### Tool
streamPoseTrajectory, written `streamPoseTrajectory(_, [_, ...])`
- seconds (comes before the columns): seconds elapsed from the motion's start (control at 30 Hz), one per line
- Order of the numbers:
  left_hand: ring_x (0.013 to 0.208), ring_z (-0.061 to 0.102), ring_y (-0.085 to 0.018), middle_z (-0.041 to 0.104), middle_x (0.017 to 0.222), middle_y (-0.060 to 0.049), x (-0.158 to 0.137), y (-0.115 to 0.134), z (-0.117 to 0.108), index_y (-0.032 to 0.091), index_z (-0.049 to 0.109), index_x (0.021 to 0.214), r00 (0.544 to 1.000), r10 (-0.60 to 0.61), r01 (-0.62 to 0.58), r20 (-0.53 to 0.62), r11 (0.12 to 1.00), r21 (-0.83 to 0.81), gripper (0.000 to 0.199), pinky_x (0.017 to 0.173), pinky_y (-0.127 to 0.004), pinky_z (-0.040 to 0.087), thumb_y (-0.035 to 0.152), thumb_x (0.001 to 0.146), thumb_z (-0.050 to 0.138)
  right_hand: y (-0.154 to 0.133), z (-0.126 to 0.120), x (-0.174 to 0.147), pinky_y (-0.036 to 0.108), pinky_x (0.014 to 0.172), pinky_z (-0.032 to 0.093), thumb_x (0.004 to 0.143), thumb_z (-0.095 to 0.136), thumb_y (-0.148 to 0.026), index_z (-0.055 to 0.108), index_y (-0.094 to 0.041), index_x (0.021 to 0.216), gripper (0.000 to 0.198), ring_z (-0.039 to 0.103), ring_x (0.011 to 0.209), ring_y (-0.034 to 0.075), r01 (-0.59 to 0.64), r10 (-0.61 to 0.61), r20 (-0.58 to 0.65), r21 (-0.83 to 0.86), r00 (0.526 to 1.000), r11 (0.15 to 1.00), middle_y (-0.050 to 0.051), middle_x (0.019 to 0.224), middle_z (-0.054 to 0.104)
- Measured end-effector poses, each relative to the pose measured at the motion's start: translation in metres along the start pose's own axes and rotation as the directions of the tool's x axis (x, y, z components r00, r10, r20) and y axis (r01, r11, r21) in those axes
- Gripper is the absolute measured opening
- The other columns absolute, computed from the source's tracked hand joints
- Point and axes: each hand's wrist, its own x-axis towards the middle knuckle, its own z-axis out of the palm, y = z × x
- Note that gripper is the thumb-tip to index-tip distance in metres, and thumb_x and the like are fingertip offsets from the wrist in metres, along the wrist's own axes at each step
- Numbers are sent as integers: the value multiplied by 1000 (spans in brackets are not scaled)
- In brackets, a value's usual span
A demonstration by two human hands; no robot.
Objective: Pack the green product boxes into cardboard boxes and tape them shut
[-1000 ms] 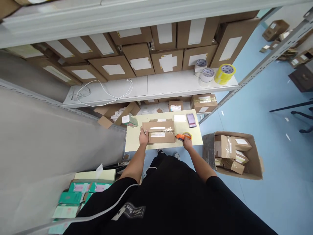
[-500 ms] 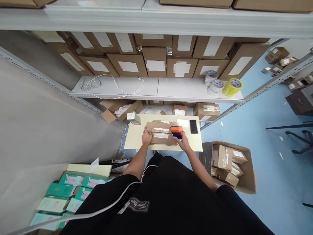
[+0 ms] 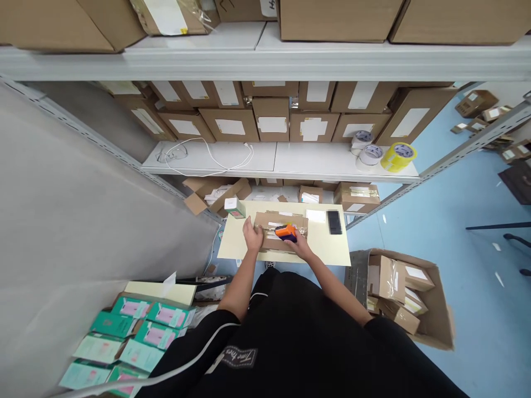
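Observation:
A flat brown cardboard box [image 3: 274, 245] lies on the pale yellow table [image 3: 332, 249], with clear tape and white labels on its top. My left hand [image 3: 252, 236] grips the box's left edge, the thumb over its top. My right hand [image 3: 301, 245] is closed around an orange and dark blue hand tool [image 3: 286, 232], whose exact kind I cannot make out. The tool sits over the middle of the box, by the taped seam. Behind my left hand stands a small white and green box [image 3: 234, 208].
A white paper [image 3: 316, 215] and a dark pixelated rectangle [image 3: 334, 222] lie on the table's right. Tape rolls [image 3: 398, 157] and a white cable [image 3: 207, 152] rest on the shelf [image 3: 298, 157] ahead. A large carton [image 3: 442, 309] of boxes stands right; green boxes [image 3: 112, 324] are at left.
My right hand has moved the orange and dark blue tool leftward, from the box's right end to its middle. My left hand stays at the left edge. The camera view has shifted slightly.

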Motion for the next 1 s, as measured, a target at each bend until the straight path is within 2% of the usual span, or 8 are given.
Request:
streamPoseTrajectory(0.13, [155,30,-32,45,159,-19,-9,16,-4,14,60,143,997,70,-70,21,997,17,49,130,-52,24,37,101,49,0,1,1,53,112,46,90,71,-56,51,-23,152,73,56,135,37,9,-9,3,41,1000,999,15,145,62])
streamPoseTrajectory(0.23, [152,36,-30,51,155,-16,-17,20,-5,18,64,139,996,59,-62,72,998,30,45,129,-51,27,36,101,47,-6,-3,2,52,110,48,91,69,-56,51,-24,151,71,59,130,36,-10,10,0,44,1000,999,14,144,63])
streamPoseTrajectory(0.43, [142,50,-28,62,145,-16,-11,17,-20,16,68,133,998,-49,50,30,999,-6,44,122,-46,39,32,97,48,-25,-19,7,49,109,48,92,69,-55,51,-23,150,69,60,127,34,29,-29,-7,74,1000,997,14,143,63])
streamPoseTrajectory(0.5, [127,62,-28,72,129,-15,-3,22,-28,15,73,122,986,-135,145,96,983,-114,43,111,-43,49,39,100,45,-30,-22,8,50,108,49,91,70,-56,53,-23,148,68,61,124,35,32,-33,25,39,999,999,15,140,64])
streamPoseTrajectory(0.63, [83,71,-24,78,89,-15,14,50,-42,12,79,90,854,-223,410,469,844,-345,67,77,-34,57,68,99,43,-41,-24,9,51,109,48,92,72,-55,55,-23,144,64,60,126,34,110,-104,80,-71,991,991,15,138,64])
streamPoseTrajectory(0.73, [71,68,-19,77,80,-13,20,74,-54,13,79,81,790,-189,512,584,726,-459,67,61,-27,51,78,84,63,-50,-25,8,52,107,49,94,71,-56,58,-20,137,58,61,123,35,219,-204,119,-134,972,966,17,134,65])
streamPoseTrajectory(0.87, [68,68,-15,77,79,-9,22,91,-70,14,78,80,771,-148,571,620,593,-568,47,58,-23,50,58,67,91,-57,-27,6,52,103,52,95,69,-58,61,-17,127,52,63,117,35,342,-312,162,-211,936,916,17,122,67])
streamPoseTrajectory(1.0, [72,73,-16,79,85,-10,24,95,-83,14,78,87,729,-169,651,663,472,-595,34,66,-24,58,37,68,95,-62,-28,3,54,102,53,97,67,-57,60,-18,127,50,63,115,34,409,-374,178,-254,910,876,17,119,67])
